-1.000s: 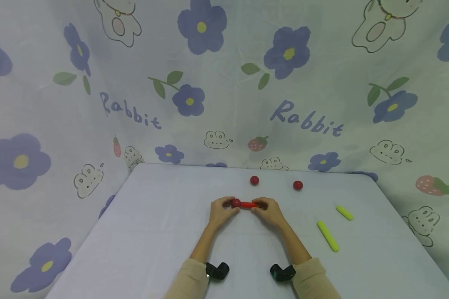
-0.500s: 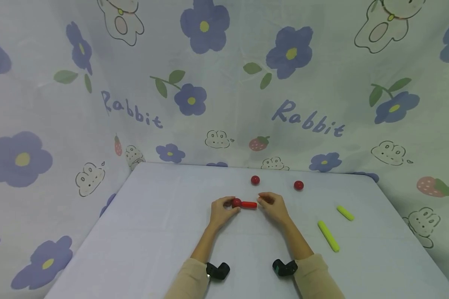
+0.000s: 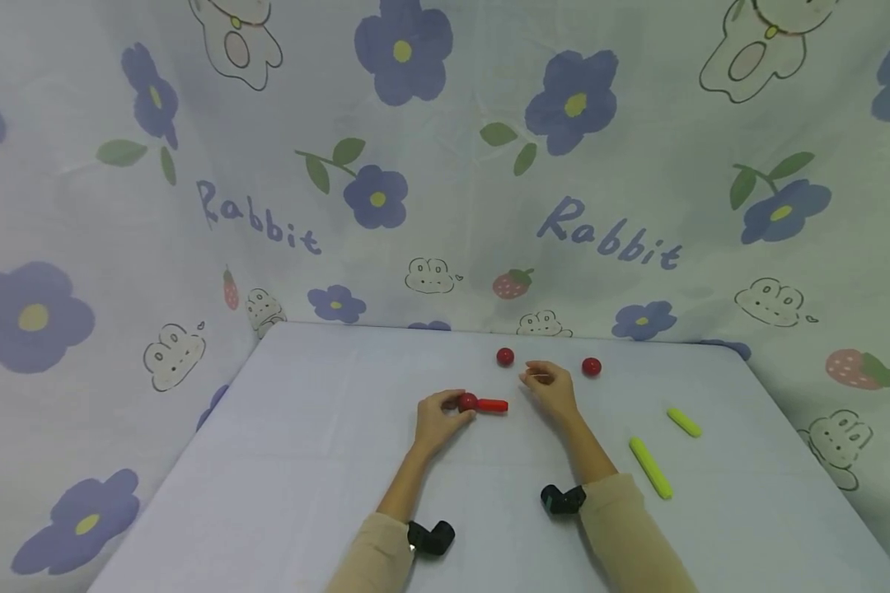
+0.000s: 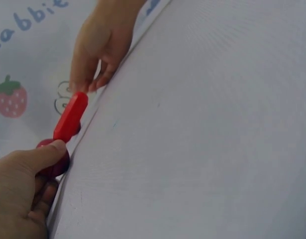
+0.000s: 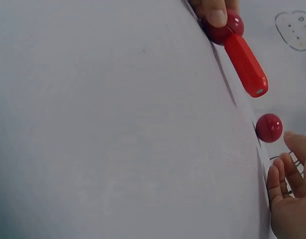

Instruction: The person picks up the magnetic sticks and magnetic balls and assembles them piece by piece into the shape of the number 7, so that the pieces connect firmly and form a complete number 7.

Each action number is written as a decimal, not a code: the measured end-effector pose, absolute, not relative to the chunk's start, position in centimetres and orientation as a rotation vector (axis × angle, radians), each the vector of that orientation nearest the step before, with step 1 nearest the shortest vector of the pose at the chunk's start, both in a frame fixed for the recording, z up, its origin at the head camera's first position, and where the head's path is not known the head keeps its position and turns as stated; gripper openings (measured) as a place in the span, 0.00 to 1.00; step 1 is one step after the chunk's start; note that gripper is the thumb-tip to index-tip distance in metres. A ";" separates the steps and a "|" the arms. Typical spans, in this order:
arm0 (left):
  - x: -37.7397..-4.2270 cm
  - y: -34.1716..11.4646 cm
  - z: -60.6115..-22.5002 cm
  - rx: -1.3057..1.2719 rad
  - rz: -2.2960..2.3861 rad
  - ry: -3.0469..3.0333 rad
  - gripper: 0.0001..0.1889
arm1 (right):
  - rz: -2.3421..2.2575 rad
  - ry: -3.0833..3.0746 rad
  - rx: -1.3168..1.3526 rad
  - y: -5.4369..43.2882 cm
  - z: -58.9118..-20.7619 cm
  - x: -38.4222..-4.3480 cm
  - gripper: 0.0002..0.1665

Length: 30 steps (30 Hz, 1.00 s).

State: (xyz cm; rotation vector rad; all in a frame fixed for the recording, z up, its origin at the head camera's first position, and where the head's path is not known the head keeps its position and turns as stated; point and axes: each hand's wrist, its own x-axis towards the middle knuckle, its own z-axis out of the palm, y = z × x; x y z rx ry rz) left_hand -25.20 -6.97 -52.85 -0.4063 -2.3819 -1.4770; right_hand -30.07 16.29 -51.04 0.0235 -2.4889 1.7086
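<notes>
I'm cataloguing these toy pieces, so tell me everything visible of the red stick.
The red stick is a short, straight, bright red bar with flat facets and a bevelled free end bearing a small pale spot. It looks like smooth plastic. One end meets the darker red ball held by the left hand; the other points toward the person's right, with the right hand apart from it. Whether it rests on the table is unclear.
</notes>
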 end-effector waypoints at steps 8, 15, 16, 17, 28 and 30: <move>-25.4 -7.0 -52.9 -0.391 -1.496 -2.393 0.22 | 1.735 -2.460 0.001 16.0 -50.8 -31.2 0.25; -25.5 -7.1 -53.1 -0.380 -1.487 -2.384 0.21 | 1.742 -2.440 0.015 15.6 -51.0 -32.3 0.29; -25.5 -7.1 -53.1 -0.379 -1.486 -2.382 0.21 | 1.747 -2.444 0.010 15.6 -51.0 -32.5 0.29; -25.5 -7.1 -53.1 -0.379 -1.486 -2.380 0.21 | 1.745 -2.453 0.007 15.6 -51.1 -32.7 0.29; -25.3 -7.0 -53.1 -0.365 -1.514 -2.393 0.22 | 1.747 -2.476 0.064 15.4 -50.8 -33.9 0.32; -25.3 -7.0 -53.1 -0.365 -1.511 -2.390 0.22 | 1.736 -2.495 0.076 15.3 -50.7 -34.0 0.33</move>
